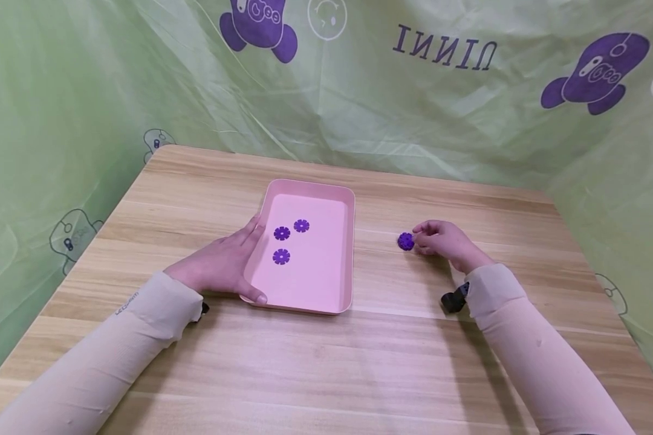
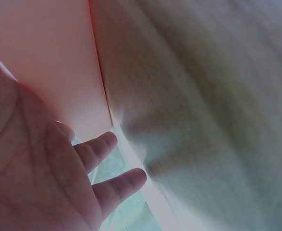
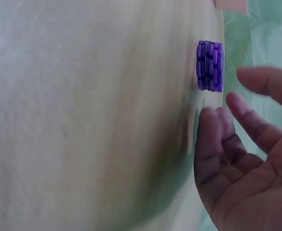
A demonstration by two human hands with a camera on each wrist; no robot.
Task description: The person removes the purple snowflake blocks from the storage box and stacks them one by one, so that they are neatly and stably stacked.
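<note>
A pink rectangular tray lies on the table, with three flat purple snowflake discs apart from each other on its floor. My left hand is spread at the tray's left side, its thumb at the near left corner. Seen from the left wrist, that hand has fairly straight fingers beside the pink wall. To the tray's right stands a short stack of purple snowflake discs. My right hand is just right of the stack; the right wrist view shows a gap between its loosely bent fingers and the discs.
The wooden table carries the tray left of its middle. A green printed cloth hangs behind the table and along both sides. A black wrist device sits at the right cuff.
</note>
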